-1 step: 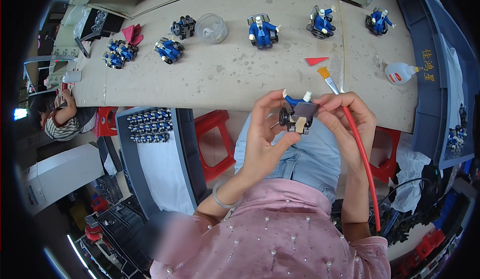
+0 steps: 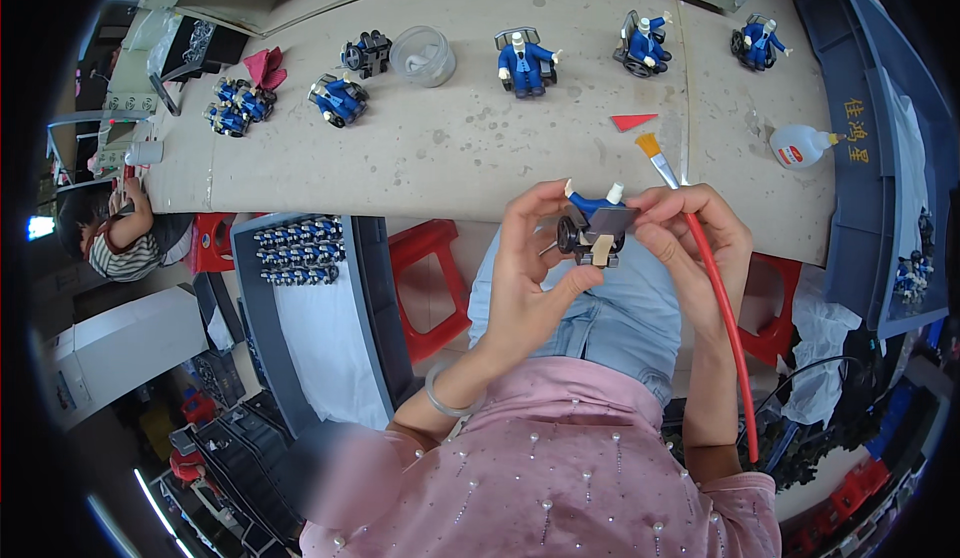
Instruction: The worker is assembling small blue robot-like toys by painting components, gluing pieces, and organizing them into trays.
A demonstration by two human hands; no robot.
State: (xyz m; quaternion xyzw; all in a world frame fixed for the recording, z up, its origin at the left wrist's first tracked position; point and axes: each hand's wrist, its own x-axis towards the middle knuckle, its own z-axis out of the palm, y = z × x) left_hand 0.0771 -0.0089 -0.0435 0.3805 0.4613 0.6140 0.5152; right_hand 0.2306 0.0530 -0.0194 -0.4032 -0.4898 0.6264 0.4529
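Blue toy figure [image 2: 597,230] pinched between left hand [image 2: 530,278] and right hand [image 2: 695,248], whose closed fingers also grip one red-handled brush [image 2: 715,288]; six finished figures on table [image 2: 450,148]; one glue bottle [image 2: 797,145].

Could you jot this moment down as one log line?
left hand: holds toy figure | right hand: steadies figure, grips red-handled brush | glue bottle: on table

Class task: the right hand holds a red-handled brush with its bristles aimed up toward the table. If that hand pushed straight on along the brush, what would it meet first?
Probably the red triangle on the table, just beyond the brush held by the right hand; depth is unclear.
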